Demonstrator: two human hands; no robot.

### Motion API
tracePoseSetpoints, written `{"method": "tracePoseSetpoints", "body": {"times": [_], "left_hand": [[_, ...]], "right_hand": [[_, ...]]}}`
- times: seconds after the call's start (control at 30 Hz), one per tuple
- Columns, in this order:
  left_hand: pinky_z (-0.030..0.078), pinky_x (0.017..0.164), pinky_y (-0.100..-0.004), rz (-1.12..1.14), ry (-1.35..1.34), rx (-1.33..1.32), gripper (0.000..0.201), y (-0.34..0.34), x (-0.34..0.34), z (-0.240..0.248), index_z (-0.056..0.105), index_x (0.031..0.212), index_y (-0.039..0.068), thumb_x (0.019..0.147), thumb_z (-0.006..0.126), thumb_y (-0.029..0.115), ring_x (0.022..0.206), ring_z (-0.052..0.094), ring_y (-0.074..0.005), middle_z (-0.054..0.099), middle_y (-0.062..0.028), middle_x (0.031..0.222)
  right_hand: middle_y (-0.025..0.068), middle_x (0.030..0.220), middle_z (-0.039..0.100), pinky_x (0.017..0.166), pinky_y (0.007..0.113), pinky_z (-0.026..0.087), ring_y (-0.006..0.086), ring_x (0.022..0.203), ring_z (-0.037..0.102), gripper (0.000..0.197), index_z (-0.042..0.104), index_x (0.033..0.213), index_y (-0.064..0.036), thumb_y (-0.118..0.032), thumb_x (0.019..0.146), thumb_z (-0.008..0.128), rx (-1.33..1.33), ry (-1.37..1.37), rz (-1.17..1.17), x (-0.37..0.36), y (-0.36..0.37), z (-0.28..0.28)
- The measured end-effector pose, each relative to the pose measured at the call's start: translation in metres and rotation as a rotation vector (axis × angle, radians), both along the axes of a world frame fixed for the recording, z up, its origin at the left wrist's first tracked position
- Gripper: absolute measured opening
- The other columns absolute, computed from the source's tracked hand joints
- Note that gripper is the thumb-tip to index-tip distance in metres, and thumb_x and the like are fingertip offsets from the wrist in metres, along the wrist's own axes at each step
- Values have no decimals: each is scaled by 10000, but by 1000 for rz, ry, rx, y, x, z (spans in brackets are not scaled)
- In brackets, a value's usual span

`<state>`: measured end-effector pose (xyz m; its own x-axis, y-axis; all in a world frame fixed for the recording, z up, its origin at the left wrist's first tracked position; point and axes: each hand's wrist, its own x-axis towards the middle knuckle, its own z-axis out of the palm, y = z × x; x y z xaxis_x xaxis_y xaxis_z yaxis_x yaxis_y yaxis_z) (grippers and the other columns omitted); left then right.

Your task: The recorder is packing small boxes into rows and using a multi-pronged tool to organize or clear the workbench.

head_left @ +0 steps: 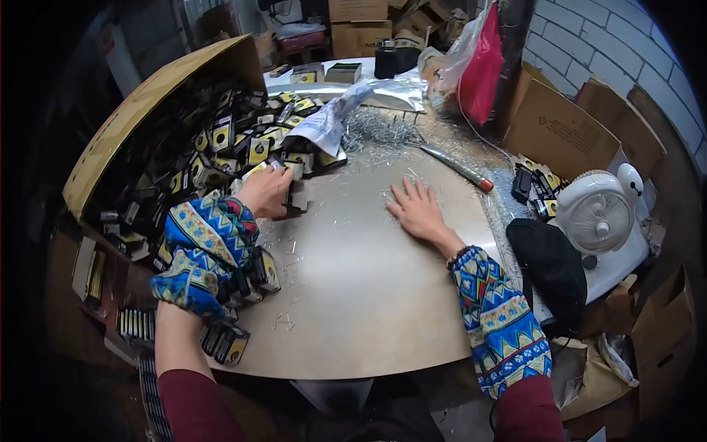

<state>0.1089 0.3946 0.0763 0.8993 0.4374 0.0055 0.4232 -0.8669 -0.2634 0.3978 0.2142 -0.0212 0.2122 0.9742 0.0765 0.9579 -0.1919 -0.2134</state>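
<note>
My left hand is at the near edge of a heap of small black and yellow boxes. Its fingers are closed over one small dark box, partly hidden under them. Flat on the metal-coloured tabletop lies my right hand, fingers spread and holding nothing. Small clear slivers are scattered between the hands. Below my left forearm, more of the boxes stand at the table's left edge. Patterned blue sleeve covers wrap both forearms.
A large cardboard box lies tipped at the left with boxes spilling out. Beyond the tabletop are a pile of clear slivers, a crumpled white bag and a long tool with an orange end. A white fan stands right.
</note>
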Motion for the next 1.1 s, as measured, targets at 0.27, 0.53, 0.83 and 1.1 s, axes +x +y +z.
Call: {"method": "tracePoseSetpoints", "body": {"times": [0.27, 0.53, 0.83, 1.1], "left_hand": [[494, 760, -395, 339, -434, -353, 521, -93, -64, 54, 512, 1181, -6, 809, 744, 274, 894, 628, -349, 631, -216, 947], [556, 771, -304, 784, -1675, -1696, 306, -299, -176, -25, 502, 1283, 84, 1008, 472, 214, 945, 643, -140, 642, -54, 1068], [468, 725, -237, 1143, -1160, -1695, 232, -431, -190, -196, 585, 1120, 48, 889, 571, 29, 860, 579, -103, 604, -19, 938], [458, 679, -214, 1160, -1481, -2049, 260, -463, -147, -185, 544, 1142, 58, 883, 565, 55, 796, 577, -83, 624, -21, 945]], "right_hand": [[225, 1555, 198, 1172, 531, 82, 389, 1456, 126, 592, 298, 1486, -83, -441, 1016, 342, -103, 158, 302, -109, -77, 12], [236, 1486, 349, 1153, 478, 219, 372, 1395, 314, 507, 476, 1383, -63, -349, 968, 530, 221, 279, 249, -104, -110, 7], [182, 1441, 428, 1130, 488, 268, 341, 1369, 358, 398, 512, 1337, -92, -272, 984, 483, 271, 146, 485, -231, -133, -2], [351, 1471, 247, 1131, 532, 225, 480, 1399, 210, 546, 364, 1392, 60, -284, 985, 482, 104, 125, 524, -268, -216, 9]]}}
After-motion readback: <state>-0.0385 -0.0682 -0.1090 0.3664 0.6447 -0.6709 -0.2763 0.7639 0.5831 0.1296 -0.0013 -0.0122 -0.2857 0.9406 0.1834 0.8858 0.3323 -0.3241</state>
